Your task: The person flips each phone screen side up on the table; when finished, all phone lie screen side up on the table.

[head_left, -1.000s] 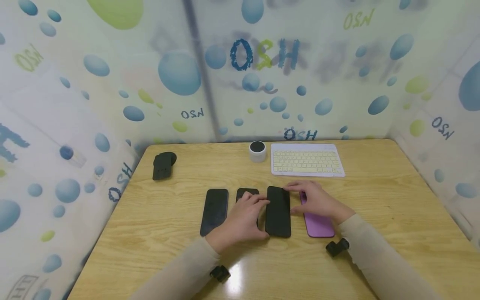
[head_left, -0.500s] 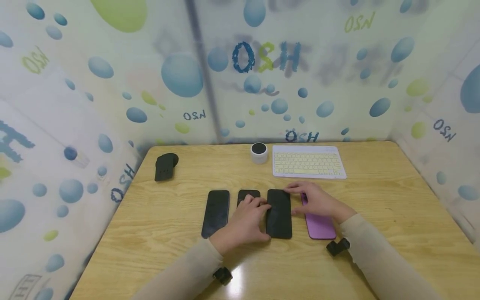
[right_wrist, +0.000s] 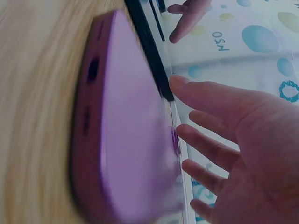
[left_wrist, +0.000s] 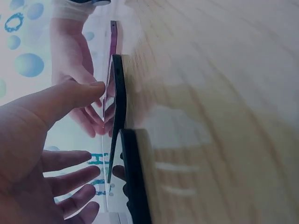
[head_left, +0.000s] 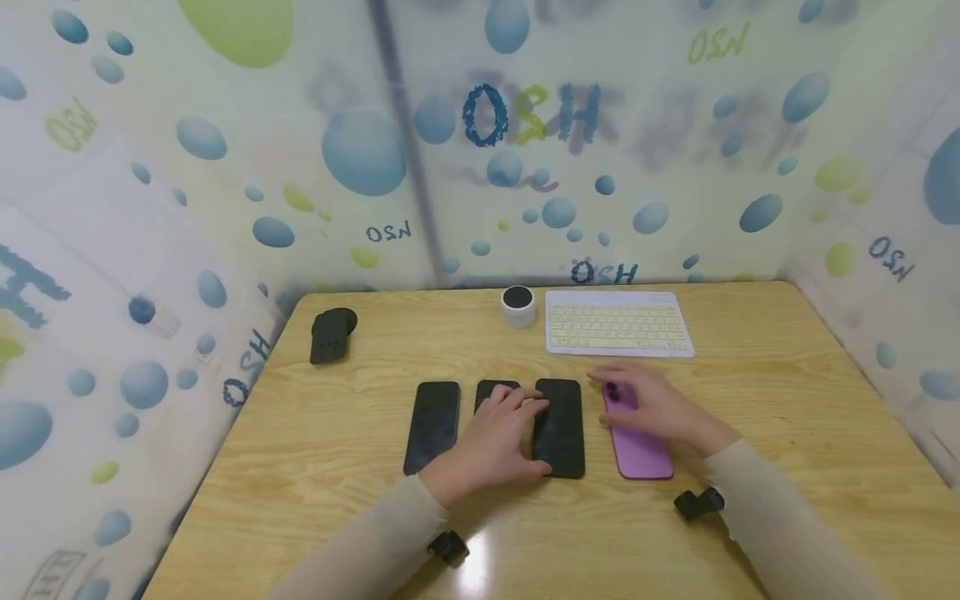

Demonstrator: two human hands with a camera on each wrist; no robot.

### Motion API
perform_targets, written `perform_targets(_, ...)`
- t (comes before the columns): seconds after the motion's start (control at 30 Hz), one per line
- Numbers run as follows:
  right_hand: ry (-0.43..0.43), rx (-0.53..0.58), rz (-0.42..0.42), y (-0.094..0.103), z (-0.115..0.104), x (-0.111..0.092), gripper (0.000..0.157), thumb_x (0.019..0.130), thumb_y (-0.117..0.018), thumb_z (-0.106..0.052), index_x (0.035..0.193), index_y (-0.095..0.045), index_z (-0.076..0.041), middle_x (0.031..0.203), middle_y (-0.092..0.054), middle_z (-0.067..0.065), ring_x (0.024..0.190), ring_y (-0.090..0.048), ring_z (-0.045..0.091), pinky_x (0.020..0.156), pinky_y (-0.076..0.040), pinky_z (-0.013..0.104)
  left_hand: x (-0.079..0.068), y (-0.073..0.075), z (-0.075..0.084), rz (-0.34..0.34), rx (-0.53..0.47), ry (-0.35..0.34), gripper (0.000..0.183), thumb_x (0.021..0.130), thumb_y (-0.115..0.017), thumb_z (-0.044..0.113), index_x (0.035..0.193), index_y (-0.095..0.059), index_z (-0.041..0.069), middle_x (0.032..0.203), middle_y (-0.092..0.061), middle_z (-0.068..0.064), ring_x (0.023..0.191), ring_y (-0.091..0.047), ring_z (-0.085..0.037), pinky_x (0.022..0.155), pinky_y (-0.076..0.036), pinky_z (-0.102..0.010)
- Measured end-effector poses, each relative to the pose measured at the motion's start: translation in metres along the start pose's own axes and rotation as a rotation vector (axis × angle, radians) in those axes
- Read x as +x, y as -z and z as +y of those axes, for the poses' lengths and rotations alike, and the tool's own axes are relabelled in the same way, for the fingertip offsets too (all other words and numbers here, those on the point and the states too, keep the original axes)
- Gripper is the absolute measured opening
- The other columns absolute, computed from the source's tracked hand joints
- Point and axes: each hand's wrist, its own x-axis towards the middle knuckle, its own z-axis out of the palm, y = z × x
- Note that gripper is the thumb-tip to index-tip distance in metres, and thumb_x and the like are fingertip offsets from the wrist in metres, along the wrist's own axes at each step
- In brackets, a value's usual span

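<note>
Several phones lie in a row on the wooden table. The leftmost black phone (head_left: 432,423) is face up. Beside it, a smaller black phone (head_left: 489,387) is mostly hidden under my left hand (head_left: 495,442). That hand's fingertips and thumb reach over the left side of another black phone (head_left: 562,429), fingers spread and holding nothing, as the left wrist view shows. At the right end, a purple phone (head_left: 642,454) lies with its camera side up. My right hand (head_left: 656,404) hovers over its upper part, fingers loosely extended and thumb apart from the fingers.
A white keyboard (head_left: 618,325) lies at the back, with a small white cylinder with a dark top (head_left: 518,307) to its left. A black device (head_left: 332,335) stands at the far left. Patterned curtain walls (head_left: 360,150) enclose the table (head_left: 337,450).
My right hand has shifted right, away from the black phone's edge to over the purple phone. My left hand has edged slightly right over that black phone. The phones look unmoved.
</note>
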Motion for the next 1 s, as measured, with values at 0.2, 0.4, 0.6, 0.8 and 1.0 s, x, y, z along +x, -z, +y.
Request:
perform_targets(0.2,-0.012,-0.023,0.018,0.009,0.010,-0.016,0.053,0.090,-0.080,-0.021,0.139,-0.064,-0.010,0.147,-0.058,0.015,0.140,-0.047,0.042,0.115,-0.034,0.064,0.006,-0.003,0.014,-0.014,0.003,-0.041,0.088,0.078,-0.081,0.063,0.149,-0.056,0.017,0.154,-0.051,0.001,0.133,-0.043,-0.024,0.106,-0.041,-0.044)
perform_targets(0.4,-0.078,-0.024,0.028,0.017,0.020,-0.034,0.051,0.092,-0.079,-0.021,0.140,-0.064,-0.012,0.150,-0.054,0.017,0.141,-0.043,0.043,0.114,-0.032,0.067,0.016,-0.010,0.026,-0.007,-0.013,-0.081,0.084,0.079,-0.081,0.061,0.148,-0.057,0.019,0.154,-0.051,0.002,0.130,-0.042,-0.022,0.106,-0.040,-0.042)
perform_targets(0.6,-0.108,-0.019,0.018,0.025,0.029,-0.044,0.049,0.095,-0.075,-0.020,0.141,-0.063,-0.011,0.152,-0.052,0.019,0.142,-0.041,0.045,0.114,-0.030,0.069,0.026,-0.018,0.039,-0.014,0.022,-0.119,0.077,0.081,-0.081,0.060,0.146,-0.060,0.026,0.154,-0.052,0.006,0.126,-0.043,-0.020,0.107,-0.039,-0.041)
perform_targets(0.8,-0.065,-0.024,0.031,0.031,0.037,-0.050,0.038,0.100,-0.066,-0.012,0.138,-0.065,-0.006,0.146,-0.058,0.017,0.139,-0.047,0.044,0.111,-0.035,0.067,0.034,-0.019,0.053,-0.037,0.063,-0.140,0.073,0.080,-0.081,0.062,0.143,-0.062,0.030,0.151,-0.054,0.006,0.123,-0.043,-0.019,0.093,-0.040,-0.034)
perform_targets(1.0,-0.034,-0.017,0.006,0.034,0.039,-0.052,0.041,0.098,-0.068,-0.008,0.139,-0.065,-0.007,0.146,-0.059,0.017,0.139,-0.047,0.045,0.111,-0.034,0.067,0.041,-0.020,0.060,-0.069,0.067,-0.129,0.078,0.078,-0.083,0.062,0.146,-0.059,0.031,0.153,-0.053,0.009,0.117,-0.040,-0.015,0.090,-0.036,-0.030)
